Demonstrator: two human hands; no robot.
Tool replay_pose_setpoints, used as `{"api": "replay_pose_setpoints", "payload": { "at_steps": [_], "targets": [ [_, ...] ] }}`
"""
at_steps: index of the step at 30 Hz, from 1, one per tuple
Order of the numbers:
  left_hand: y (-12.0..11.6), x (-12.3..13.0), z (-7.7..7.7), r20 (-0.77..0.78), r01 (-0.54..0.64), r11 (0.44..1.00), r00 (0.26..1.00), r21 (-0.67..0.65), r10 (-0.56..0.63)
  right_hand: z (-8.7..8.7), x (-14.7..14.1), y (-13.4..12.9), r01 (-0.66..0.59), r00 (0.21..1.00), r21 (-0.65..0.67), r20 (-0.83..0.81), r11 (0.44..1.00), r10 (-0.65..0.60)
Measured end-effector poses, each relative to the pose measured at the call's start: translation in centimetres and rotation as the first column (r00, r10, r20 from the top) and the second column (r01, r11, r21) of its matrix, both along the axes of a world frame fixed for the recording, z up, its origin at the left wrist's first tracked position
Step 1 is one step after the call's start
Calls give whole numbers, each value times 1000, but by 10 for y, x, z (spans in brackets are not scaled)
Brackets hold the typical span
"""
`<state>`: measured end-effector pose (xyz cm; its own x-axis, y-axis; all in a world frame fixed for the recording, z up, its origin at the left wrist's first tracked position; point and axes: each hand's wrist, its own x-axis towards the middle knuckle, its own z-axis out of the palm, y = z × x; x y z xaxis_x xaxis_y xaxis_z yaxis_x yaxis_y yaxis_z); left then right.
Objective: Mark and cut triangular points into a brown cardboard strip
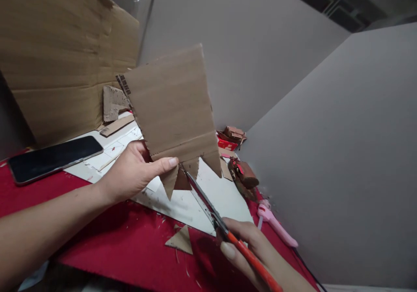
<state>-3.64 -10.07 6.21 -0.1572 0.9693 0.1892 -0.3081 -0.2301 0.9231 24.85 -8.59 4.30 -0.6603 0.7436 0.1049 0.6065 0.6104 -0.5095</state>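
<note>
My left hand [137,172] pinches the lower left edge of a brown cardboard piece [176,105], its thumb on the near face and its other fingers hidden behind. Pointed triangular teeth run along the cardboard's bottom edge, and a printed code marks its upper left corner. Scissors [213,216] with orange-red handles are gripped in my right hand [249,244]. Their blade tips meet the cardboard at a notch just right of my left thumb. Below, a loose cardboard triangle [181,241] lies on the red cloth.
A black phone [57,157] lies at left on the red cloth [107,248], by a white board [224,196] with drawn lines. A large cardboard sheet [61,53] stands behind. Brown bundles [246,174] and a pink glue gun [276,224] with a cord lie along the grey wall.
</note>
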Motion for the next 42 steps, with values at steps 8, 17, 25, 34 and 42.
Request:
{"api": "replay_pose_setpoints", "payload": {
  "at_steps": [8, 17, 25, 34, 42],
  "targets": [
    [3, -1, -1, -65, -43, 995, 997, -87, 38, 4, -7, 5, 48, 973, -18, 225, 999, -43],
    [6, -2, -1, 51, 28, 983, 999, -179, -19, 3, 2, 11, -47, 999, -126, -12, 991, 46],
    [5, -2, -3, -22, 22, 976, 999, -218, -28, 10, -7, 6, -29, 991, -45, 131, 999, 35],
    [3, 1, -5, -94, 31, 982, 994, -186, -49, 10, -4, 0, 9, 1000, -108, 25, 994, -6],
    [6, 3, -9, 6, 119, 983, 993, -143, -119, 4, 2, 2, 8, 997, -160, 80, 987, 5]
  ]
}}
